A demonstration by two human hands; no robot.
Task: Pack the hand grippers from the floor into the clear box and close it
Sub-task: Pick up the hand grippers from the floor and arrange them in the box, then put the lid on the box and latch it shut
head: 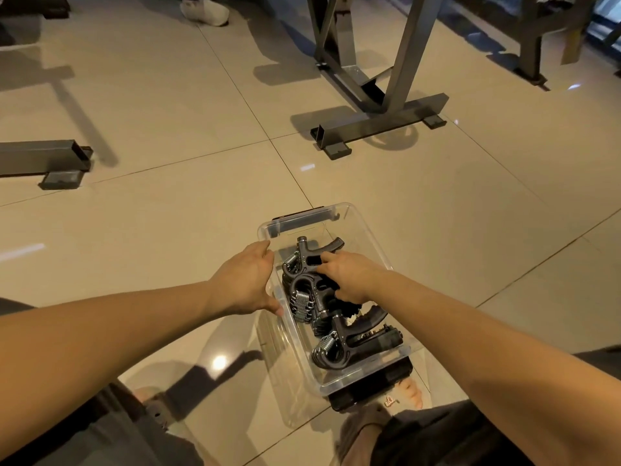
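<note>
A clear plastic box [366, 237] with black latches stands open on the tiled floor in front of me. Several black hand grippers with steel springs lie inside it, one near the front [356, 341] and one at the back [312, 253]. My left hand [245, 280] holds the box's left rim, thumb at the rim and fingers along the wall. My right hand [349, 277] reaches into the box and its fingers curl around a gripper [316, 290] in the middle of the pile. A clear lid [279, 364] appears to lie flat under and left of the box.
A grey metal frame base [379, 126] stands on the floor beyond the box. Another grey bar with a foot [47, 163] lies at the left. A white shoe [205, 11] shows at the top. My knees and a foot [410, 391] are close to the box's near end.
</note>
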